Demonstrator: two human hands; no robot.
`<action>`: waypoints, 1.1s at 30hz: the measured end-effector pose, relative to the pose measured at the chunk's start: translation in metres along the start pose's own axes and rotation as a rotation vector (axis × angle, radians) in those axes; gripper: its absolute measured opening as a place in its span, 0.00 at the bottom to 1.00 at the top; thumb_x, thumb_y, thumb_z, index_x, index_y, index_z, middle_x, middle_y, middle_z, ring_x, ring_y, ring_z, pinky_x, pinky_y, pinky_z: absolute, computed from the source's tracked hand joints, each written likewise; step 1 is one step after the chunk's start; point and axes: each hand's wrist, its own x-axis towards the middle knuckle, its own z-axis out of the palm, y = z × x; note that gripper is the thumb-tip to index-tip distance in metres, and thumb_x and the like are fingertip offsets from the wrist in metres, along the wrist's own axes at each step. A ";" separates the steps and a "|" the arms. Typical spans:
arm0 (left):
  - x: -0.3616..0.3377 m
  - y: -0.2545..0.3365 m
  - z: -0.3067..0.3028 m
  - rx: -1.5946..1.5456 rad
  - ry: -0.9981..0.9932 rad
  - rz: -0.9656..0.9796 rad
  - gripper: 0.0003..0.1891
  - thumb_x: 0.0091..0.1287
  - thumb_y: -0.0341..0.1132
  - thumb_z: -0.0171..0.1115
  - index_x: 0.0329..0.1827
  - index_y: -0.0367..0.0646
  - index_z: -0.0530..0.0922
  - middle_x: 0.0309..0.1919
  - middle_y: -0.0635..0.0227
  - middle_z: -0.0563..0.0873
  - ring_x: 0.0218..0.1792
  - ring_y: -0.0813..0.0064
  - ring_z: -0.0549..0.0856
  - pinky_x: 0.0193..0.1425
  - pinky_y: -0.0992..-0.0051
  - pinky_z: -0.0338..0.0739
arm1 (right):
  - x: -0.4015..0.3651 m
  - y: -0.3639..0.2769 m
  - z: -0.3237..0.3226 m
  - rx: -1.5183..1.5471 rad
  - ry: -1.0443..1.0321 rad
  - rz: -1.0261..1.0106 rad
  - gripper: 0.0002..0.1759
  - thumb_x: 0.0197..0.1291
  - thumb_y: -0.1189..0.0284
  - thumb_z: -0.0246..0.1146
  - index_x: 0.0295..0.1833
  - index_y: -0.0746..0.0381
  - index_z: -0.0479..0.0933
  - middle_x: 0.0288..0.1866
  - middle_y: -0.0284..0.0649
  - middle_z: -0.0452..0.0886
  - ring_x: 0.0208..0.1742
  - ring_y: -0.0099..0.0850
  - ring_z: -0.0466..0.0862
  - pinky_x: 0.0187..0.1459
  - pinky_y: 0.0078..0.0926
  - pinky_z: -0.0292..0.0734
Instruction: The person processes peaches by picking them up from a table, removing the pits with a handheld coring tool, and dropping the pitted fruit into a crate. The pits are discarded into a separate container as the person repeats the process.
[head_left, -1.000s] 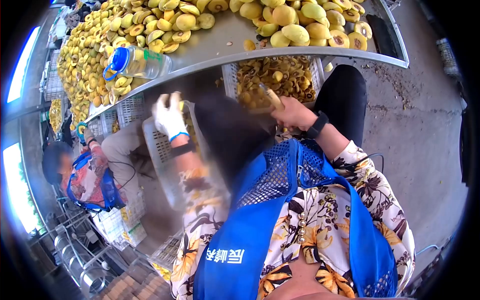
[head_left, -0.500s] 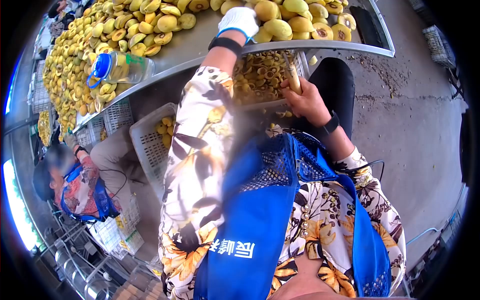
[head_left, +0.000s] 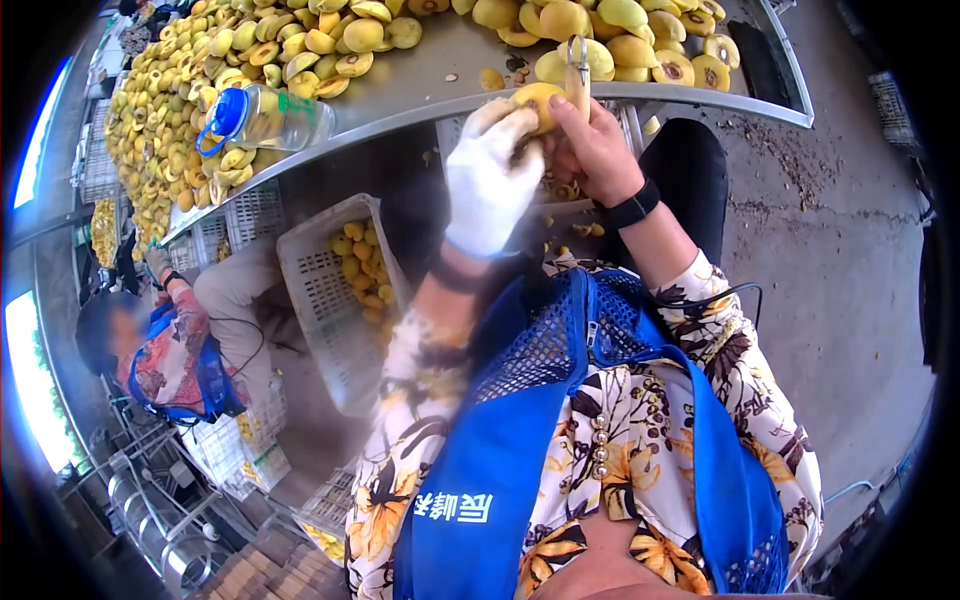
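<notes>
My left hand point(head_left: 493, 185), in a white glove, holds a yellow fruit half point(head_left: 540, 105) just over the table's front edge. Bare and wearing a black wristband, my right hand point(head_left: 598, 155) grips a tool with a light wooden handle point(head_left: 578, 85) and a metal loop at its top. The right thumb rests against the fruit. Behind the hands, many halved yellow fruits point(head_left: 630, 50) lie on the metal table point(head_left: 430, 85). A crate of fruit halves below is mostly hidden by my hands.
A clear bottle with a blue cap point(head_left: 265, 118) lies on the table at left. Below it stands a white crate point(head_left: 325, 300) with yellow fruits. A co-worker in a blue vest point(head_left: 185, 360) sits at far left. The metal rim point(head_left: 700, 95) crosses ahead.
My left hand has come back from the fruit pile towards my body and now holds a fruit half. My right hand has risen with the tool to meet it. The view has shifted slightly.
</notes>
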 end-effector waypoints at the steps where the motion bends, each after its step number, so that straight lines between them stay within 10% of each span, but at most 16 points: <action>1: -0.006 0.003 -0.005 -0.452 0.005 -0.342 0.14 0.55 0.28 0.64 0.45 0.41 0.79 0.41 0.59 0.82 0.39 0.66 0.83 0.45 0.72 0.79 | -0.001 -0.002 -0.005 0.001 -0.025 0.046 0.14 0.64 0.62 0.56 0.45 0.60 0.68 0.22 0.36 0.73 0.10 0.17 0.61 0.13 0.16 0.57; 2: -0.009 0.005 -0.011 -0.903 0.009 -0.686 0.13 0.60 0.29 0.62 0.48 0.40 0.77 0.41 0.60 0.82 0.39 0.70 0.83 0.45 0.73 0.79 | -0.003 -0.003 -0.010 0.004 -0.049 0.092 0.14 0.63 0.62 0.57 0.45 0.60 0.68 0.21 0.36 0.73 0.10 0.17 0.61 0.13 0.16 0.57; 3: -0.005 -0.002 -0.011 -0.905 0.103 -0.610 0.15 0.67 0.39 0.56 0.50 0.38 0.74 0.37 0.64 0.82 0.36 0.76 0.82 0.35 0.79 0.79 | -0.003 -0.004 -0.013 -0.018 -0.085 0.122 0.14 0.63 0.63 0.57 0.47 0.61 0.68 0.21 0.35 0.72 0.10 0.16 0.61 0.12 0.15 0.58; 6: 0.002 0.003 -0.024 -1.139 -0.301 -1.033 0.26 0.70 0.54 0.45 0.51 0.37 0.74 0.41 0.62 0.81 0.40 0.77 0.80 0.40 0.82 0.75 | -0.004 -0.007 -0.006 -0.233 -0.187 0.173 0.16 0.63 0.63 0.57 0.51 0.61 0.69 0.21 0.33 0.71 0.10 0.13 0.60 0.12 0.13 0.57; 10: -0.014 -0.013 -0.001 -1.246 0.013 -1.111 0.23 0.69 0.54 0.46 0.49 0.42 0.76 0.40 0.68 0.81 0.39 0.77 0.80 0.37 0.81 0.75 | 0.009 0.011 -0.006 -1.241 0.174 -0.461 0.17 0.55 0.62 0.61 0.39 0.65 0.72 0.23 0.42 0.79 0.20 0.30 0.77 0.23 0.25 0.72; 11: -0.012 -0.017 0.000 -1.207 0.047 -1.185 0.21 0.69 0.52 0.47 0.47 0.43 0.76 0.39 0.69 0.81 0.37 0.77 0.80 0.30 0.80 0.74 | 0.005 0.007 -0.009 -1.160 0.132 -0.283 0.22 0.55 0.61 0.62 0.45 0.69 0.69 0.32 0.58 0.78 0.37 0.56 0.78 0.38 0.42 0.73; 14: -0.016 -0.026 0.004 -1.290 0.191 -1.262 0.19 0.69 0.51 0.47 0.45 0.44 0.76 0.38 0.68 0.81 0.35 0.76 0.80 0.25 0.80 0.71 | -0.017 -0.012 0.005 -1.355 -0.101 -0.165 0.18 0.55 0.63 0.61 0.40 0.68 0.69 0.29 0.58 0.77 0.35 0.55 0.79 0.35 0.43 0.73; 23: -0.021 -0.028 0.024 -0.946 0.340 -0.796 0.23 0.70 0.52 0.46 0.45 0.39 0.75 0.33 0.66 0.81 0.27 0.72 0.80 0.28 0.78 0.76 | -0.042 0.018 0.015 -1.297 -0.116 -0.143 0.12 0.54 0.72 0.57 0.36 0.69 0.63 0.24 0.61 0.74 0.32 0.58 0.76 0.33 0.49 0.71; 33: -0.024 -0.025 0.016 -0.850 0.158 -0.870 0.24 0.70 0.51 0.46 0.36 0.36 0.79 0.24 0.66 0.80 0.22 0.77 0.79 0.24 0.80 0.74 | -0.044 0.042 0.002 -1.181 -0.251 0.010 0.11 0.51 0.76 0.54 0.37 0.73 0.64 0.25 0.62 0.74 0.33 0.57 0.77 0.34 0.46 0.72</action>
